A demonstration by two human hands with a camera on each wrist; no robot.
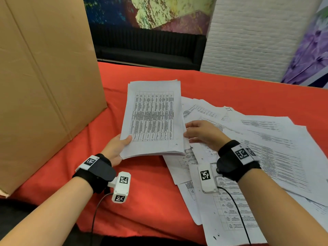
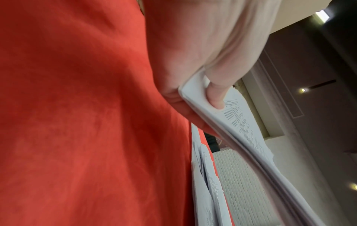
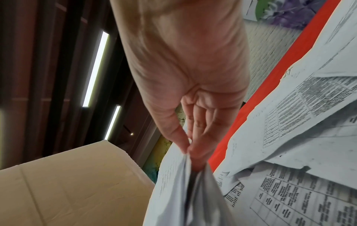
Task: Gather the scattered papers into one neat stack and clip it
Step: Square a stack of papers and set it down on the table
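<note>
1 held paper stack (image 1: 152,119), 1 cardboard box (image 1: 44,82), 2 hands (image 1: 116,148)

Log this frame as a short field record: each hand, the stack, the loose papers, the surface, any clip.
left hand: grips the stack's near left corner, thumb on top
right hand: pinches the stack's right edge
stack: printed tables, raised off the cloth, edges roughly aligned
loose sheets: overlapping, spread out right of the stack
red cloth: covers the table
cardboard box: stands at left
clip: none visible
</note>
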